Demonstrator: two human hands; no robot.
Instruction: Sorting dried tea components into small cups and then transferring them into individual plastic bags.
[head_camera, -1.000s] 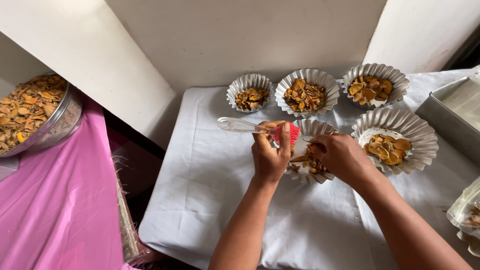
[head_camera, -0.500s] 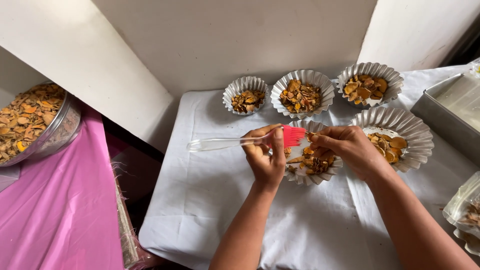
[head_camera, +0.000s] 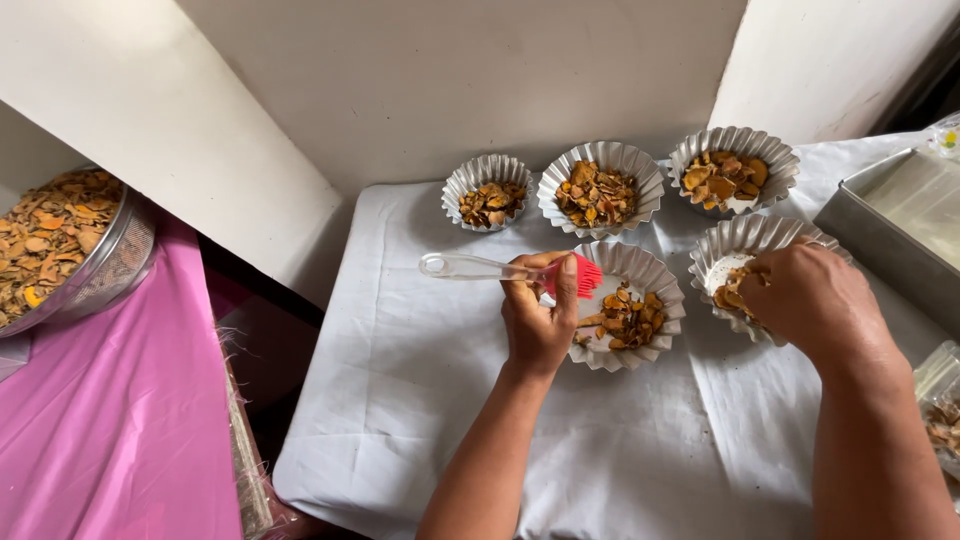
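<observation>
While the left hand (head_camera: 538, 325) pinches a clear-handled red silicone brush (head_camera: 520, 270) at nine o'clock of a fluted foil cup of orange-brown chips (head_camera: 630, 305), the right hand (head_camera: 815, 300), curled into the three o'clock cup (head_camera: 745, 260), could tip its light rim, spilling chips onto the white-clothed table (head_camera: 420, 380).

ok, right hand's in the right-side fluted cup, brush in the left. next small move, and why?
Probably lift the right hand clear of the right fluted cup: its fingers cover the slices there, hiding the cup's fill. The left hand holds the red brush over the middle cup.
</observation>
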